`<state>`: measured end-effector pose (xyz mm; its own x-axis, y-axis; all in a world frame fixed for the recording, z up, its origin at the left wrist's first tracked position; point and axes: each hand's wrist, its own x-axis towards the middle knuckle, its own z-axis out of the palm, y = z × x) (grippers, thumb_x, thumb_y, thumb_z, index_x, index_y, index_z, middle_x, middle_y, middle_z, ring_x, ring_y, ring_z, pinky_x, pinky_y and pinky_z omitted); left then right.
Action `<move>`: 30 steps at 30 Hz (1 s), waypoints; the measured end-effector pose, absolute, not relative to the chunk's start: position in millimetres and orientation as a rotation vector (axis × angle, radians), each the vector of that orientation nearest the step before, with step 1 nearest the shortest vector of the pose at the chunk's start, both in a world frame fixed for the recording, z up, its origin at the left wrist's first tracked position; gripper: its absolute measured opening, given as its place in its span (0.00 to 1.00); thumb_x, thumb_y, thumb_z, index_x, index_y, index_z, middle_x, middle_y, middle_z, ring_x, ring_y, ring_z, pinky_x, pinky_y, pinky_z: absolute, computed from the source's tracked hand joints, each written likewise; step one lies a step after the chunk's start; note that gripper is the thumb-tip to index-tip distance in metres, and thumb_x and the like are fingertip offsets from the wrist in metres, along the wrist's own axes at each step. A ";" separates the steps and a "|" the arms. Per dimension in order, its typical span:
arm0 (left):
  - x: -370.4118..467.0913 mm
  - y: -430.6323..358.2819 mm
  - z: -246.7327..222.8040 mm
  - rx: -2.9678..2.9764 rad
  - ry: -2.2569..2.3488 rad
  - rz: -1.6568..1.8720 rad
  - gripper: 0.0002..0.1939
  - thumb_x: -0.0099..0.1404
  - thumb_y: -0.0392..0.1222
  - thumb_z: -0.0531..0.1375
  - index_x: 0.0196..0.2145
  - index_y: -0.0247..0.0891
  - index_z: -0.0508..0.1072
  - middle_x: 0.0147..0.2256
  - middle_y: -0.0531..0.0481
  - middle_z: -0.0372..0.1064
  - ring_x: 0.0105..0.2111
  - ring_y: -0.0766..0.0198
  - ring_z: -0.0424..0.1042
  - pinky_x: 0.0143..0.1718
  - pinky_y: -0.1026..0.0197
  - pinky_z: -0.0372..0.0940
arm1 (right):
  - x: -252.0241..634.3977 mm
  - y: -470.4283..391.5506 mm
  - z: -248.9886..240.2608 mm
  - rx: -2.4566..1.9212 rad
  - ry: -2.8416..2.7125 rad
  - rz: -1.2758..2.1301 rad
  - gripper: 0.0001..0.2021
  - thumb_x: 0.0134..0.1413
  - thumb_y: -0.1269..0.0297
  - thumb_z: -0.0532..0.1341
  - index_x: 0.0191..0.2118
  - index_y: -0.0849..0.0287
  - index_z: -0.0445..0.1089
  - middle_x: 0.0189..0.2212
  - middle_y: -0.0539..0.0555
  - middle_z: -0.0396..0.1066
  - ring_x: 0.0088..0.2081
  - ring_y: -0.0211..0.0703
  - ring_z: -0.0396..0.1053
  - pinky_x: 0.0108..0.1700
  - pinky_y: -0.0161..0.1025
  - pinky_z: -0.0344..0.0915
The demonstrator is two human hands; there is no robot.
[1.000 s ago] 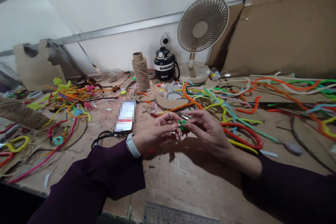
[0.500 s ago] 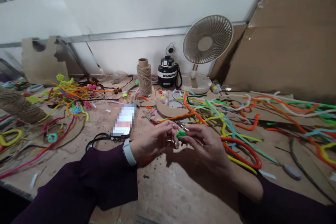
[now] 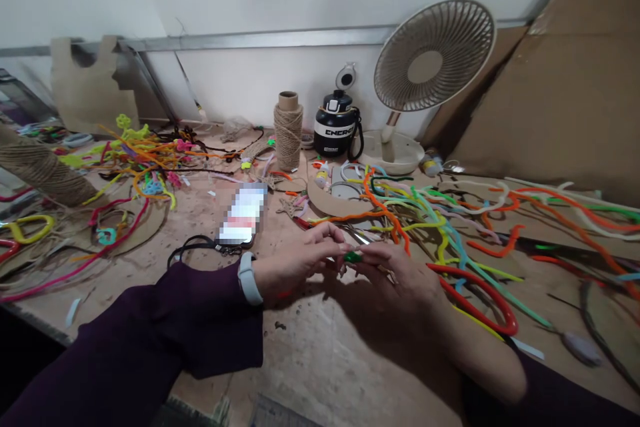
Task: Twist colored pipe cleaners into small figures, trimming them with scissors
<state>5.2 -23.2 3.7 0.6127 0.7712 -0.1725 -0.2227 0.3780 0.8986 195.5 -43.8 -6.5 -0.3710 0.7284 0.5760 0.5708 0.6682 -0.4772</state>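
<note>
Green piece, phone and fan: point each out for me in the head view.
Green piece [image 3: 353, 257]: head view, on the middle of the part that shows.
Phone [image 3: 243, 214]: head view, on the middle of its blurred-out screen.
Fan [image 3: 425, 67]: head view, on the round hub of its head.

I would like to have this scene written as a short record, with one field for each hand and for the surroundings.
Left hand: fingertips at green piece, grip unclear
Right hand: holds green piece
Worn on left: white band
Nearby: phone, screen lit
Behind: upright twine spool, black bottle, fan
Right side: fuzzy coloured wires
</note>
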 end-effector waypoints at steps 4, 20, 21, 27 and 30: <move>6.5 -24.7 4.6 0.985 0.670 0.702 0.16 0.55 0.45 0.66 0.34 0.39 0.62 0.26 0.55 0.63 0.26 0.70 0.64 0.28 0.66 0.56 | 194.6 -45.4 -6.5 -0.937 -2.070 0.169 0.07 0.64 0.58 0.55 0.42 0.51 0.68 0.32 0.51 0.78 0.31 0.44 0.77 0.32 0.37 0.74; 7.2 -25.9 2.4 1.337 0.652 0.824 0.13 0.64 0.47 0.59 0.35 0.38 0.59 0.29 0.53 0.65 0.31 0.67 0.66 0.35 0.62 0.60 | 193.5 -48.5 0.0 -0.923 -2.038 0.157 0.04 0.62 0.66 0.58 0.41 0.54 0.69 0.29 0.50 0.77 0.27 0.40 0.76 0.28 0.34 0.72; 7.1 -25.9 2.8 1.359 0.660 0.825 0.13 0.64 0.47 0.58 0.35 0.38 0.59 0.30 0.53 0.64 0.31 0.67 0.66 0.35 0.62 0.60 | 193.5 -48.4 -0.7 -0.924 -2.042 0.178 0.04 0.62 0.66 0.58 0.40 0.54 0.70 0.29 0.50 0.77 0.27 0.40 0.76 0.28 0.33 0.72; 5.7 -24.9 4.0 1.436 0.683 0.824 0.08 0.66 0.42 0.55 0.36 0.38 0.57 0.30 0.53 0.63 0.32 0.68 0.65 0.34 0.62 0.59 | 193.4 -48.1 -6.1 -0.950 -1.960 0.222 0.05 0.60 0.65 0.60 0.42 0.54 0.70 0.29 0.50 0.77 0.27 0.40 0.76 0.28 0.33 0.72; 5.2 -24.5 3.9 1.463 0.704 0.831 0.07 0.66 0.40 0.55 0.36 0.38 0.57 0.31 0.54 0.61 0.31 0.68 0.63 0.33 0.62 0.58 | 192.6 -47.3 -3.8 -0.903 -2.025 0.160 0.05 0.61 0.66 0.58 0.39 0.54 0.72 0.29 0.50 0.78 0.26 0.39 0.75 0.28 0.34 0.72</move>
